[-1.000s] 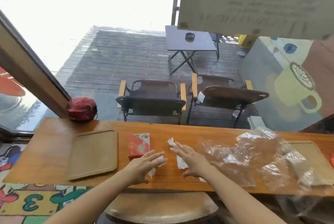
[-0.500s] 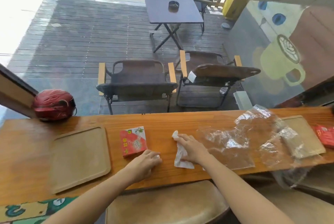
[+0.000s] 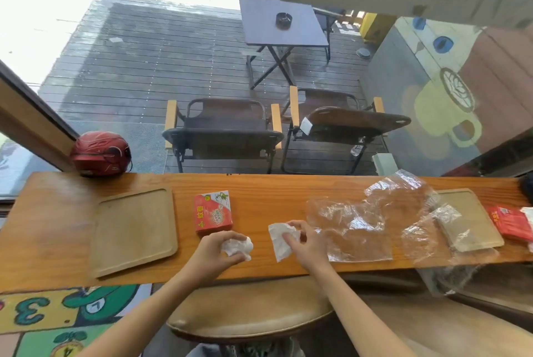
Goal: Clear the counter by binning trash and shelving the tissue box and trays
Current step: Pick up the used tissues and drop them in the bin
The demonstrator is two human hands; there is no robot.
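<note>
My left hand [image 3: 212, 252] is closed around a crumpled white tissue [image 3: 238, 246] on the wooden counter [image 3: 259, 192]. My right hand [image 3: 307, 244] pinches a second white tissue [image 3: 278, 240] that lies partly flat on the wood. A red tissue box [image 3: 213, 212] stands just behind my left hand. An empty wooden tray [image 3: 132, 229] lies at the left. A second wooden tray [image 3: 464, 218] sits at the right, partly under clear plastic wrap [image 3: 354, 224] that spreads across the counter and hangs over its front edge.
A red helmet [image 3: 101, 153] rests at the counter's back left. A red packet [image 3: 512, 222] lies at the far right. A padded stool [image 3: 251, 310] stands below the counter between my arms. Behind the glass are two chairs and a small table.
My left hand has gathered one tissue into a ball. My right hand has drawn in and pinched the other tissue. The view has tilted further down.
</note>
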